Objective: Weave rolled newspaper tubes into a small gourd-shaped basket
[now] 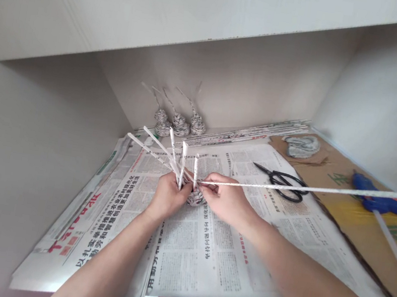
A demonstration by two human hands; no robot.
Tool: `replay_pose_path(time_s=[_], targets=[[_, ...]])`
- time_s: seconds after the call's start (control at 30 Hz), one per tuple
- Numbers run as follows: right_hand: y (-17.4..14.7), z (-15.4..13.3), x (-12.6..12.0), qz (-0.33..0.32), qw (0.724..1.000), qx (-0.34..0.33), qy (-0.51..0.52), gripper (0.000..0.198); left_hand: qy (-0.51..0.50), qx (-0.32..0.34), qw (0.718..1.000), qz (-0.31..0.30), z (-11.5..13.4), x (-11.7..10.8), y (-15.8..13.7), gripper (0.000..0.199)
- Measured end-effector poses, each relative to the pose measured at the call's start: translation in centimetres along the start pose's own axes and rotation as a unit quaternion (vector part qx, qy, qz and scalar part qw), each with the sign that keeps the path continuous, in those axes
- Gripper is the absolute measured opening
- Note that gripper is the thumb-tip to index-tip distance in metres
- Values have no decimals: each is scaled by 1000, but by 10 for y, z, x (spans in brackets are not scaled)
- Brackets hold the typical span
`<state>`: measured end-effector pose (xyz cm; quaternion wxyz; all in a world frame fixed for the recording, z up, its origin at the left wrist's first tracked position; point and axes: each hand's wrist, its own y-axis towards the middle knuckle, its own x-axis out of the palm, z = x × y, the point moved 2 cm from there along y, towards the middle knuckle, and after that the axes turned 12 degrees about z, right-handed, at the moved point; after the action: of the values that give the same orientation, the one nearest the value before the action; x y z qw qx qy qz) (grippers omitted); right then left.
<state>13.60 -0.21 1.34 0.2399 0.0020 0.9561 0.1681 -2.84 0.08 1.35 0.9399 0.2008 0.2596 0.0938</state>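
Observation:
Between my hands is a small round woven piece [196, 197] made of rolled newspaper. Several upright paper sticks [183, 158] fan out from its top toward the far left. My left hand [170, 194] is closed around its left side, the thumb at the base of the sticks. My right hand [224, 197] pinches a long rolled-paper strand [312, 188] close to the weave, on the right side. That strand runs out past the right edge of the view. Part of the woven piece is hidden by my fingers.
Newspaper sheets [199, 259] cover the table. Three finished-looking woven gourd shapes [179, 124] stand at the back, beside a bundle of paper sticks [249, 132]. Black scissors [283, 181], a crumpled grey cloth-like wad [301, 145] and a blue glue gun [368, 190] on cardboard [332, 210] lie right.

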Motion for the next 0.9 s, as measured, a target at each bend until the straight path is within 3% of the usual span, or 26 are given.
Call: replay_pose_path(time_s=[0.2,0.47,0.67,0.9], targets=[[5,5,1,-10,999,24,24,20,-19,-23,999,12,-1,1,0,11],[8,1,-7,-9,998,20,-50,49,-33,-38,999,2,-1,2,2,13],[7,-1,-3,-26,999,26,-3,15,-18,-35,999,16,-2,2,2,12],[10,2,-7,-20,999,16,-32,16,-30,-42,999,10,-4,3,1,10]])
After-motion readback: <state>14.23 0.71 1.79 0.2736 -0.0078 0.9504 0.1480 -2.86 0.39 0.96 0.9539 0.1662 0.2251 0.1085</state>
